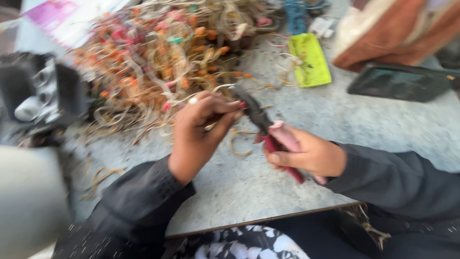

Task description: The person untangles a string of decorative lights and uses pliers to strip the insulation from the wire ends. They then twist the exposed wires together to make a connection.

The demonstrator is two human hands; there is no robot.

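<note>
We look down from a single head-worn camera, close over our own left hand [199, 136] and right hand [304, 153] at a grey table [364, 120], facing forward to its far edge (the frame is motion-blurred); no second view shares this scene.

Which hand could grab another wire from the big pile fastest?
Probably the left hand. It sits right at the edge of the wire pile and pinches only a thin wire. The right hand is farther from the pile and is wrapped around the red-handled pliers.
</note>
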